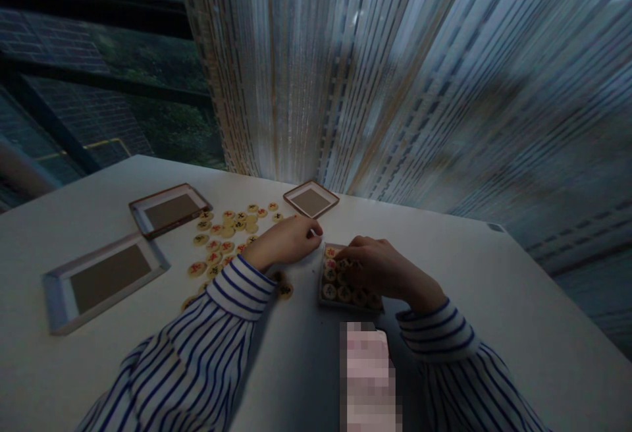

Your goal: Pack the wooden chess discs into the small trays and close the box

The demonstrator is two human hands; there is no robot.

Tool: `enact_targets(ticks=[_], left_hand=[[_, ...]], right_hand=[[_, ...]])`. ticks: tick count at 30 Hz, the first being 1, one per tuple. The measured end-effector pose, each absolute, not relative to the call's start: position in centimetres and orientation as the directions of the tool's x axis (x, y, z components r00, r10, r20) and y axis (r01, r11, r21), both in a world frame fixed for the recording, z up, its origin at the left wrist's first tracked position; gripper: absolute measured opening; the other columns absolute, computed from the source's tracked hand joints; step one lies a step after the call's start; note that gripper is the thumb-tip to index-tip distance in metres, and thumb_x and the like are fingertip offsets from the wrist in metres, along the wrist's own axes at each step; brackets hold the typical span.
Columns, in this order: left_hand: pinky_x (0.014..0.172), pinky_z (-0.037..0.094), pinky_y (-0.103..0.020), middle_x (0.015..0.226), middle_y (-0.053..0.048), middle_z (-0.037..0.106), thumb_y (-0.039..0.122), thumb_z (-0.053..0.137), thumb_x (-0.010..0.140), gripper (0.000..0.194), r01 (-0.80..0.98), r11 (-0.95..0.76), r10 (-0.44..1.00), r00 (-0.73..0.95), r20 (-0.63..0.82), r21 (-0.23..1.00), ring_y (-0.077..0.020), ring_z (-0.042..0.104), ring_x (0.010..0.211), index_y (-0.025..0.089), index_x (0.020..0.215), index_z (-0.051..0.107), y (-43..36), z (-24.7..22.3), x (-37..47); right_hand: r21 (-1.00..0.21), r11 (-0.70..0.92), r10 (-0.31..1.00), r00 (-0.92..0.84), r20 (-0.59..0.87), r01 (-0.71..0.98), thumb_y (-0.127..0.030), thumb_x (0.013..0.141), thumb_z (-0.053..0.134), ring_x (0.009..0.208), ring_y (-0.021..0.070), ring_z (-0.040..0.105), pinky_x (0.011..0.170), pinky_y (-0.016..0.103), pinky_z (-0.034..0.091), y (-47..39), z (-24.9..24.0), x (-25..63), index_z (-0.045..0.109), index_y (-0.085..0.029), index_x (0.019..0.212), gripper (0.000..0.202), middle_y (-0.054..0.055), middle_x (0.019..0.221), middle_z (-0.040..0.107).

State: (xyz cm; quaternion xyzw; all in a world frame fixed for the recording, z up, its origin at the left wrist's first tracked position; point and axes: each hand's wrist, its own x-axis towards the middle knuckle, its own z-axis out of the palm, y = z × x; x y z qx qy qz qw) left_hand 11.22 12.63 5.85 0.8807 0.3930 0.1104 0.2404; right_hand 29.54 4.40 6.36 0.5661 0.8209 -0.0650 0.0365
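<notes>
Round Chinese chess pieces (213,245) with red or dark characters lie scattered over the left middle of the table. My left hand (289,240) rests beside them, fingers loosely curled, a gap between thumb and forefinger and nothing visible in it. Just right of it stands a small shallow box (322,301) holding rows of the same pieces. Over that box is my right hand (378,267), its fingers bent down and closed at a Chinese chess piece (330,264) near the upper left of the rows. The palm hides the box's right part.
Two shallow trays or lids (108,272) (170,208) lie at the left, and a smaller one (312,199) at the back. A pixelated object (370,379) is near me on the white table (474,287). String curtains (316,76) hang behind the far edge.
</notes>
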Motion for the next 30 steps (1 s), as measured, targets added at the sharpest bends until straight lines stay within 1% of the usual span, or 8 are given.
enact_targets(ticks=[6, 10, 17, 30], left_hand=[[0.065, 0.044, -0.024, 0.079, -0.006, 0.071, 0.03, 0.046, 0.077, 0.03, 0.653, -0.571, 0.755, 0.655, 0.006, 0.498, -0.0182, 0.064, 0.075, 0.015, 0.096, 0.065, 12.61, 5.85, 11.25], [0.066, 0.044, -0.025, 0.081, -0.006, 0.071, 0.029, 0.046, 0.077, 0.03, 0.65, -0.576, 0.751, 0.66, 0.007, 0.495, -0.0192, 0.064, 0.076, 0.015, 0.096, 0.065, 12.48, 6.04, 11.24], [0.067, 0.044, -0.025, 0.081, -0.007, 0.071, 0.029, 0.045, 0.077, 0.032, 0.653, -0.577, 0.75, 0.661, 0.001, 0.491, -0.0189, 0.063, 0.076, 0.013, 0.097, 0.064, 12.36, 6.15, 11.25], [0.067, 0.044, -0.025, 0.084, -0.007, 0.07, 0.03, 0.044, 0.078, 0.032, 0.664, -0.583, 0.75, 0.662, -0.005, 0.469, -0.0187, 0.063, 0.077, 0.014, 0.098, 0.064, 12.37, 6.18, 11.31]], right_hand=[[-0.049, 0.348, 0.924, -0.351, -0.148, 0.936, -0.022, 0.078, 0.052, 0.088, 0.0195, 0.056, 0.073, 0.029, 0.038, 4.52, 6.09, 29.65, 0.058, -0.026, 0.109, 0.031, 0.007, 0.101, 0.06], [-0.06, 0.34, 0.928, -0.345, -0.139, 0.938, -0.023, 0.08, 0.05, 0.087, 0.0189, 0.056, 0.072, 0.029, 0.038, 4.49, 6.01, 29.7, 0.059, -0.026, 0.108, 0.029, 0.007, 0.101, 0.06], [-0.054, 0.36, 0.923, -0.364, -0.129, 0.931, -0.02, 0.078, 0.05, 0.086, 0.0189, 0.056, 0.07, 0.029, 0.037, 4.49, 5.91, 29.81, 0.059, -0.026, 0.106, 0.03, 0.007, 0.1, 0.06], [-0.044, 0.358, 0.925, -0.361, -0.118, 0.933, -0.022, 0.079, 0.049, 0.083, 0.019, 0.057, 0.068, 0.029, 0.037, 4.42, 5.97, 29.72, 0.061, -0.026, 0.104, 0.028, 0.007, 0.096, 0.061]])
